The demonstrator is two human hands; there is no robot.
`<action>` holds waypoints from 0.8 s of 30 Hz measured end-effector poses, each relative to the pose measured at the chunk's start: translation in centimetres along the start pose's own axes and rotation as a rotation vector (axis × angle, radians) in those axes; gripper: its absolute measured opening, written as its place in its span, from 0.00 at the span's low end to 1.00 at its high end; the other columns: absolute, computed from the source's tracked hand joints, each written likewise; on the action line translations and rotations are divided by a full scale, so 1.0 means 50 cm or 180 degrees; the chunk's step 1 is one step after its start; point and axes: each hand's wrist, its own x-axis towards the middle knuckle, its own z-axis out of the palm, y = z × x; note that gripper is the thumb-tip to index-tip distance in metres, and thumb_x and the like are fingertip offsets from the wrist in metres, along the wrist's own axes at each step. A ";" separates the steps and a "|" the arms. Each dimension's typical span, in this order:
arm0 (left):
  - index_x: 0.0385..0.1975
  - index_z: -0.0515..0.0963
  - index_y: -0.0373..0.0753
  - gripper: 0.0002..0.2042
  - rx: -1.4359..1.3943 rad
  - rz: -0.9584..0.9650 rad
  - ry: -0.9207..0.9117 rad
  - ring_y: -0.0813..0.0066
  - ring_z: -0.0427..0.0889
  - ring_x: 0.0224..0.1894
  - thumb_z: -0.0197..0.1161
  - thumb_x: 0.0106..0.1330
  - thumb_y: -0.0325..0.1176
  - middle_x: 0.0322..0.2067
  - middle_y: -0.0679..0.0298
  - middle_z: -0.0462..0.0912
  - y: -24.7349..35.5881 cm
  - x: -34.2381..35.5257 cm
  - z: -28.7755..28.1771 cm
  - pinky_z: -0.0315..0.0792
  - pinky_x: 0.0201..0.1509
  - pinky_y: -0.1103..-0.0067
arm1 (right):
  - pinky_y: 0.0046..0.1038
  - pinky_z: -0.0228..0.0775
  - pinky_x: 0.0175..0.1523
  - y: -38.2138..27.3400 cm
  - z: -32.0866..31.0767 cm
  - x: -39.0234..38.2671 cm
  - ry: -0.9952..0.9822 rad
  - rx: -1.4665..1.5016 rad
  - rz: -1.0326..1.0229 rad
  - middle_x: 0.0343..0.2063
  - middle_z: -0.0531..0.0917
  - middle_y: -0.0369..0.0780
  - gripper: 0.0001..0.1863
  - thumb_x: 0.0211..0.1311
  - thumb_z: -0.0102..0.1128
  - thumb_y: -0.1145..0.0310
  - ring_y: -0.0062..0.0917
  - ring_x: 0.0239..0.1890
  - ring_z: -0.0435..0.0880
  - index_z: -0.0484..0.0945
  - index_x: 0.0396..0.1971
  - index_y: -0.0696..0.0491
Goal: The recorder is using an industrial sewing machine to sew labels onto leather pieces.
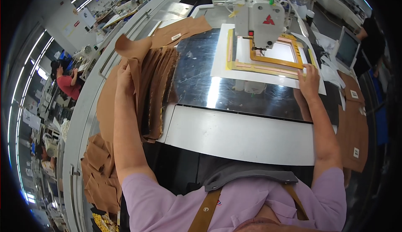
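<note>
At the left, my left hand (125, 79) is closed on the edge of a brown fabric piece (135, 49), whose top curls over. That piece rises from a thick stack of brown fabric pieces (157, 89) with frayed edges. My right hand (309, 81) pinches a white template sheet (217, 66) by its right part, beside the yellow-taped opening. On that sheet, under the head of a sewing machine (264, 18), sits an orange clamp frame (276, 60). My right fingertips are close to the frame's near right corner and partly hidden.
A shiny metal plate (192, 81) and a white table edge (238, 133) lie before me. More brown pieces hang at the right (354, 127) and lie heaped at the lower left (100, 173). A screen (347, 47) stands at right; a person in red (69, 85) sits far left.
</note>
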 end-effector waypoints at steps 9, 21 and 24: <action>0.50 0.81 0.36 0.21 0.1969 0.0666 -0.3381 0.62 0.83 0.51 0.74 0.60 0.39 0.50 0.55 0.85 -0.078 -0.321 0.544 0.78 0.52 0.71 | 0.28 0.80 0.45 -0.116 -0.031 -0.038 -0.1979 0.3834 0.1788 0.41 0.88 0.41 0.32 0.78 0.46 0.40 0.26 0.37 0.87 0.81 0.55 0.56; 0.70 0.69 0.44 0.31 0.2429 0.1588 -0.4535 0.50 0.65 0.74 0.62 0.71 0.53 0.74 0.52 0.63 -0.163 -0.465 0.638 0.62 0.73 0.58 | 0.32 0.71 0.66 0.058 -0.168 -0.023 -0.2186 0.2819 0.1986 0.63 0.77 0.50 0.47 0.64 0.67 0.41 0.37 0.60 0.80 0.62 0.71 0.58; 0.63 0.74 0.39 0.26 0.2202 0.1238 -0.3774 0.50 0.72 0.68 0.65 0.70 0.46 0.66 0.49 0.73 -0.177 -0.398 0.674 0.66 0.70 0.59 | 0.36 0.70 0.66 0.020 -0.156 -0.025 -0.1957 0.1597 0.1070 0.62 0.77 0.54 0.43 0.59 0.73 0.50 0.47 0.62 0.79 0.65 0.69 0.55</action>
